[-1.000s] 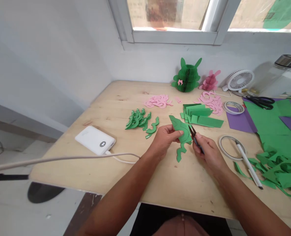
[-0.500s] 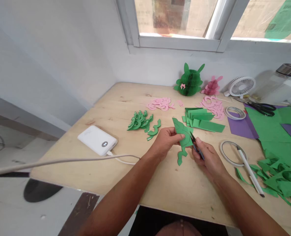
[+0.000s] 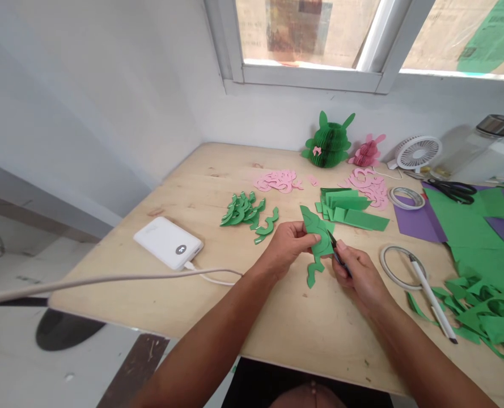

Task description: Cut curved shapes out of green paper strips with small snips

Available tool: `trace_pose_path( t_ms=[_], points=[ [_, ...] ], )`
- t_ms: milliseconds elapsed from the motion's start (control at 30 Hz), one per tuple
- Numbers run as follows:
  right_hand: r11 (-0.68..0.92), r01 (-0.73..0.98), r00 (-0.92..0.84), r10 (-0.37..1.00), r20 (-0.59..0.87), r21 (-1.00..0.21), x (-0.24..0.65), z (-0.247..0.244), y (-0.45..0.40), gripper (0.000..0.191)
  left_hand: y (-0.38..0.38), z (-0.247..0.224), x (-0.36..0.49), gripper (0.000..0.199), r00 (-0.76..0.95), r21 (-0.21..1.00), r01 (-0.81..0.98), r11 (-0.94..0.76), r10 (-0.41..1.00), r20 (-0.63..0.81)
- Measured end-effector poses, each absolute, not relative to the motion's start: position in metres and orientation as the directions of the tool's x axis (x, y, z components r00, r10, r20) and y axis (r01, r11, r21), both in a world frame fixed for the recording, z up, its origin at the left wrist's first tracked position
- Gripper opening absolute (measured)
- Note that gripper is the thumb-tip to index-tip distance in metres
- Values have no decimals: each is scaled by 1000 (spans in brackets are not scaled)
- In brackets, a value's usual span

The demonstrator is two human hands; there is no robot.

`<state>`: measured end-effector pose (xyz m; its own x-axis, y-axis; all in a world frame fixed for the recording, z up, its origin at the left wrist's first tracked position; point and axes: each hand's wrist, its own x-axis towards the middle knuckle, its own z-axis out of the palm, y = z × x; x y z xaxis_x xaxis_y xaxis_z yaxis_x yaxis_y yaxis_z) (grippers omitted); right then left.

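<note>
Thumb and fingers of my left hand [image 3: 289, 245] pinch a piece of green paper [image 3: 315, 229] that bears drawn curved lines. From its lower end hangs a narrow wavy strip [image 3: 315, 271]. Small dark scissors [image 3: 340, 259] are in my right hand [image 3: 358, 271], their blades at the right edge of the paper. Cut wavy green pieces [image 3: 242, 211] lie in a pile to the left, and folded green strips [image 3: 347, 207] lie just behind the paper.
A white power bank [image 3: 169, 242] with a cable sits at the left. Rightward are a tape roll [image 3: 406, 198], a ring [image 3: 385, 275] under a white pen [image 3: 433, 297], black scissors [image 3: 453, 190] and green scraps [image 3: 485, 311]. Paper figures [image 3: 329, 146] and a fan [image 3: 417, 153] stand behind.
The scissor blades look closer together and sit slightly lower at the paper's edge. Both hands are in nearly the same place, and the paper is still held.
</note>
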<state>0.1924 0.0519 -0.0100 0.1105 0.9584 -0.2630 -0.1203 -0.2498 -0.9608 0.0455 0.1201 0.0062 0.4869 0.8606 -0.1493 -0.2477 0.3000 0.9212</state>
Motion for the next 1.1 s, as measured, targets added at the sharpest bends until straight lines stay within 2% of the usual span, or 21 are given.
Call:
trace_pose_path(
  t_ms=[400,1100],
  points=[
    [-261,-98,145,951,-274,-960,193,-14,52,55,120,3,46,23,505,927,-243,285,853,-129],
    [-275,-100,153,945,-288,-956,193,-13,52,51,119,3,45,26,516,935,-226,273,848,-122]
  ],
)
